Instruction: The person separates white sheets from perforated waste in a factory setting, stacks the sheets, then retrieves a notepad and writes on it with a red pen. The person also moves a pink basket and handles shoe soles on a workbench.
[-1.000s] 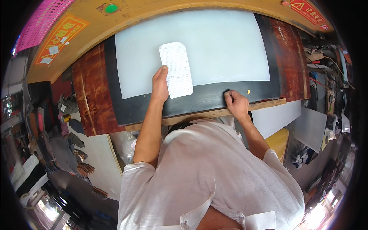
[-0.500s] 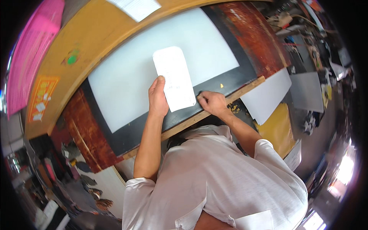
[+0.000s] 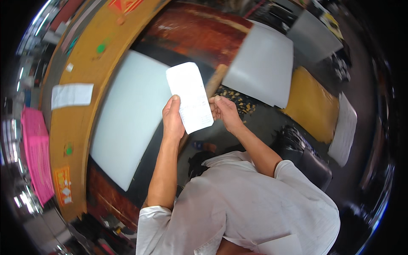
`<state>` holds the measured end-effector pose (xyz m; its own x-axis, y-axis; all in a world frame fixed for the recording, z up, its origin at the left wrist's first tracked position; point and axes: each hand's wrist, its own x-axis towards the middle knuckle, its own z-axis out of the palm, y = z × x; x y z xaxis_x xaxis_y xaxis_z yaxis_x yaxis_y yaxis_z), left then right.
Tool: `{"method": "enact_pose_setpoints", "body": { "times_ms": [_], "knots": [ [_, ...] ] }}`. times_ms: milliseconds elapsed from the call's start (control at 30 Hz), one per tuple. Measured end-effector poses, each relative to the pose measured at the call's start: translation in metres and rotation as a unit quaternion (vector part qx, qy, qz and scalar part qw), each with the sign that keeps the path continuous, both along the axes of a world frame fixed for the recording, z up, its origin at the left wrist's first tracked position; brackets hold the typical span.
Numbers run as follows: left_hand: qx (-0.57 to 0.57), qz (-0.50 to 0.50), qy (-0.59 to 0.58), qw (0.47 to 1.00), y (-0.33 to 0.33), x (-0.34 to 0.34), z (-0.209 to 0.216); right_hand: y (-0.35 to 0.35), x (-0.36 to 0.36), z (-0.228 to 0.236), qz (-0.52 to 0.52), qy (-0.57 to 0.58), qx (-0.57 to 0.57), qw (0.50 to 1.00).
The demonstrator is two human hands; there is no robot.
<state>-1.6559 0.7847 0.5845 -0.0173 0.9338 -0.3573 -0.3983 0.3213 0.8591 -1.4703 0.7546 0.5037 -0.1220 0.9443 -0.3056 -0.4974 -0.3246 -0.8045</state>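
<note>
A white sheet of paper (image 3: 190, 95) with rounded upper corners and faint handwriting is held up over the table's front edge. My left hand (image 3: 173, 117) grips its lower left side, thumb on top and fingers behind. Close against the paper's right edge is my right hand (image 3: 226, 111), its fingers bent and pinched together. Whether those fingertips hold the paper or something small I cannot make out. Beneath and behind the paper lies a large pale sheet (image 3: 127, 123) on a black mat (image 3: 146, 170), partly covered by my left hand and the paper.
A yellow-brown raised ledge (image 3: 80, 140) runs along the far side, with another paper (image 3: 72, 96) on it. Reddish-brown worn wood (image 3: 191, 32) borders the mat. To the right are a grey-white sheet (image 3: 261, 63), a yellow folder-like packet (image 3: 312, 106) and scattered yellow scraps (image 3: 238, 102).
The view has swung to the right, so the table appears turned. My right hand has come up and in to the paper's right edge. My left hand still holds the paper.
</note>
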Motion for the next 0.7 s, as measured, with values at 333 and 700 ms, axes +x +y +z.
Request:
{"method": "enact_pose_setpoints", "body": {
  "times_ms": [333, 700],
  "knots": [
    [0.013, -0.200, 0.015, 0.980, -0.048, 0.207, -0.033, -0.079, 0.198, -0.003, -0.081, -0.169, 0.075, 0.979],
    [-0.020, -0.297, 0.083, 0.951, -0.012, 0.400, -0.078, -0.118, 0.360, -0.002, -0.349, -0.328, -0.016, 0.878]
  ]
}}
